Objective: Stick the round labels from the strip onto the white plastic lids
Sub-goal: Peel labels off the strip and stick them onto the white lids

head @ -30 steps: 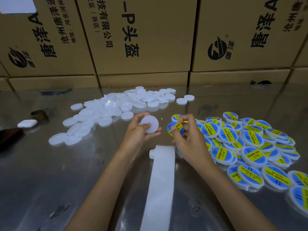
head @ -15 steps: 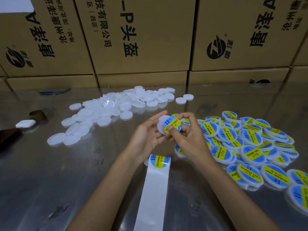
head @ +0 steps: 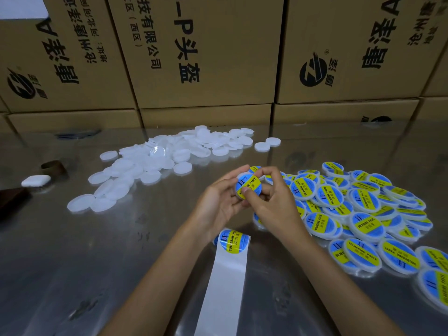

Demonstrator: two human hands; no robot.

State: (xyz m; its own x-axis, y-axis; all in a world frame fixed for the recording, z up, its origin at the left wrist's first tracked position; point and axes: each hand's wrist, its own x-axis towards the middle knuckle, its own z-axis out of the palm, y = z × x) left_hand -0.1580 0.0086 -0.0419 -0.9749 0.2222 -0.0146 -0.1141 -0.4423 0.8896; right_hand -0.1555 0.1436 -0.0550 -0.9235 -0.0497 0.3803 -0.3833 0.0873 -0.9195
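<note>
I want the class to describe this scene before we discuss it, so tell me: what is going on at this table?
A person is sticking round labels onto white plastic lids. The left hand holds one lid up, and the right hand presses a blue and yellow label onto it with the thumb. On the table the label strip lies below the hands with the next label at its end. Bare lids lie in a pile on the left, labelled lids on the right.
</note>
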